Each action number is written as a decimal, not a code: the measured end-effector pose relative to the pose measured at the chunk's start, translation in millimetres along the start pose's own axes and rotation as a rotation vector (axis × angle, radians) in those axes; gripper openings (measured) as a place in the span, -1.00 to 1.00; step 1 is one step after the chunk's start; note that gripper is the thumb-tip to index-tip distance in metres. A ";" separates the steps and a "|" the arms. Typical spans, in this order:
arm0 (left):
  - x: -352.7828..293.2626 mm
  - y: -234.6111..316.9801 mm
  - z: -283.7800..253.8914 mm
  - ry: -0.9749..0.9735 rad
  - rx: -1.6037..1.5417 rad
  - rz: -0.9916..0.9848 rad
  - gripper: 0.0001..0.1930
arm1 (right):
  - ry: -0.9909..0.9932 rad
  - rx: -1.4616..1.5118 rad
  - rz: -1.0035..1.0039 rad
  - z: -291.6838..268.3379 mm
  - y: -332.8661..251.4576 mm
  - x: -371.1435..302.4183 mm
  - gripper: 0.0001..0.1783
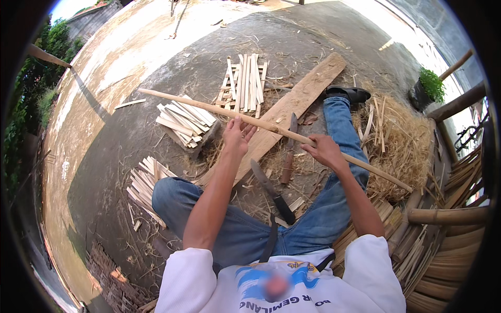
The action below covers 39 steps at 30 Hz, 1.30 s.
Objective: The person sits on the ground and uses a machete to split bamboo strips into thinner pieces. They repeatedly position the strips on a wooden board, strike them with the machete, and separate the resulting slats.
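Observation:
A long, pale, round wooden pole (203,106) crosses in front of me, slanting from far left to near right. My left hand (238,136) holds it from below near its middle, thumb against the pole and the other fingers partly spread. Farther right, my right hand (324,151) is closed around the same pole. Beneath the pole, a long wooden plank (308,88) lies slantwise on the ground. Between my legs rests a broad knife with a black handle (284,209). Just beyond it, a second knife with a brown wooden handle (287,166) points away from me.
Split pale strips lie in a far stack (245,81), a left stack (185,122) and a pile by my left knee (146,182). A heap of shavings (404,141) sits right of my leg. Bamboo poles (449,215) and a potted plant (425,88) stand at the right.

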<state>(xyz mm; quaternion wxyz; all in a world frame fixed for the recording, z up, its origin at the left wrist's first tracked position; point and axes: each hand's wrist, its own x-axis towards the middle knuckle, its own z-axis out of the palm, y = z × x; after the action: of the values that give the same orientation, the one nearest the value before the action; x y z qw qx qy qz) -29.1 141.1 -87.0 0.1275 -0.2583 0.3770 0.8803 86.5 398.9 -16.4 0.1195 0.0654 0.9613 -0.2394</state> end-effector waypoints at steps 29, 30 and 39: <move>-101.1 52.6 -95.9 0.073 1.571 0.807 -0.37 | 0.180 -0.397 -0.269 9.9 90.1 200.5 -0.15; -104.2 40.7 -103.2 0.058 1.690 0.750 -0.23 | 0.147 -0.402 -0.279 9.4 88.3 202.6 -0.17; -87.7 -24.4 -157.0 0.013 1.567 0.218 -0.43 | 0.145 -0.438 -0.193 -14.3 93.1 239.5 -0.37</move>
<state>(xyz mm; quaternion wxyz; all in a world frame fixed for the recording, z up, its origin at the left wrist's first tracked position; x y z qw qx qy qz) 110.6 40.6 -144.7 0.1832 -0.0602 0.9112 0.3641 -129.9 503.7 -108.1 0.0382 -0.0373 0.9981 -0.0303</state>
